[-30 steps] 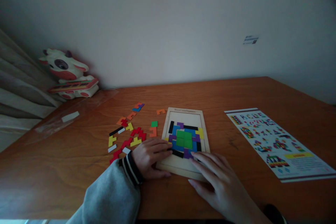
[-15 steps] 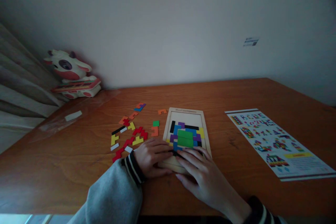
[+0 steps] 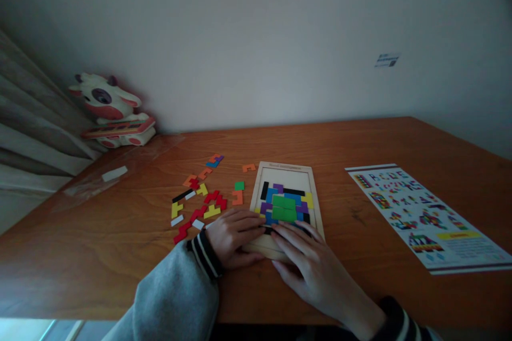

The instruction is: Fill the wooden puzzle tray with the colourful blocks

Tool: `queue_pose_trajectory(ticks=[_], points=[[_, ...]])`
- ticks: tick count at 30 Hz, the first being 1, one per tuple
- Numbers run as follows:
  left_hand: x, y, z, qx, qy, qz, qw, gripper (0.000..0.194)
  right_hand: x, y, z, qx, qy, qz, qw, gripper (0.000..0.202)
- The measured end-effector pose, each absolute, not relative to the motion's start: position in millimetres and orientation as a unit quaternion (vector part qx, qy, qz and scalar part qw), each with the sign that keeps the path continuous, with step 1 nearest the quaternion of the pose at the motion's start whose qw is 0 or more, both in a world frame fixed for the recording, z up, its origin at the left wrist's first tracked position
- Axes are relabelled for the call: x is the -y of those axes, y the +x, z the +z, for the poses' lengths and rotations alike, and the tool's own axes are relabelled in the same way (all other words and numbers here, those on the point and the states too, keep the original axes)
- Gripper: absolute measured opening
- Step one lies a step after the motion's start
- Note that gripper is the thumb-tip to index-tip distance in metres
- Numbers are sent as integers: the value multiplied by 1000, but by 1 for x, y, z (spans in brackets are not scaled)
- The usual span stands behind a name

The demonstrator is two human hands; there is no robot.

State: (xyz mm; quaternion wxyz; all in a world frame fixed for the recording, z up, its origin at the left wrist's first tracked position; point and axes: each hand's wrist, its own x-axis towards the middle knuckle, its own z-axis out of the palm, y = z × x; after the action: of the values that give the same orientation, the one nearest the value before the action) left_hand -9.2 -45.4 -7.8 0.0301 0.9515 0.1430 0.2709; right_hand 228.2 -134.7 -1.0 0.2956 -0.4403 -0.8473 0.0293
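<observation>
A wooden puzzle board (image 3: 286, 166) lies on the table, holding coloured block pieces fitted together in its tray. Green pieces (image 3: 284, 208) sit in the middle, ringed by blue, purple, black and yellow ones. My left hand (image 3: 236, 237) rests over the board's lower left corner, its fingers stretched toward the lower pieces. Across the lower right part lies my right hand (image 3: 306, 258), fingers spread on the pieces and the near rim. A black piece (image 3: 268, 230) shows partly between the fingertips. My hands cover the near row of the board.
Loose pieces in red, yellow, white and orange lie left of the board, among them a yellow piece (image 3: 212, 212) and a green square (image 3: 239, 185). A printed pattern sheet (image 3: 424, 218) lies to the right. At the back left stands a cow toy with a keyboard (image 3: 118, 128).
The view has shifted slightly, so everything sits a little higher and further right. Both hands stay on the board in nearly the same pose.
</observation>
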Motion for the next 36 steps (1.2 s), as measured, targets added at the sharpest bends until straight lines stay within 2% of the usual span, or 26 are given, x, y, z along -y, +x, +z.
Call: queue_pose_trajectory(ticks=[6, 13, 21, 36], points=[[50, -8, 2, -157, 962, 221, 42, 51, 136, 256, -1, 847, -432, -24, 308, 32], [52, -6, 1, -159, 962, 213, 56, 54, 141, 307, -7, 844, -458, -41, 278, 31], [52, -7, 4, -163, 965, 199, 56, 57, 142, 304, -5, 856, -442, -42, 266, 29], [53, -5, 5, -173, 963, 196, 63, 56, 140, 273, 5, 894, -380, -42, 235, 39]])
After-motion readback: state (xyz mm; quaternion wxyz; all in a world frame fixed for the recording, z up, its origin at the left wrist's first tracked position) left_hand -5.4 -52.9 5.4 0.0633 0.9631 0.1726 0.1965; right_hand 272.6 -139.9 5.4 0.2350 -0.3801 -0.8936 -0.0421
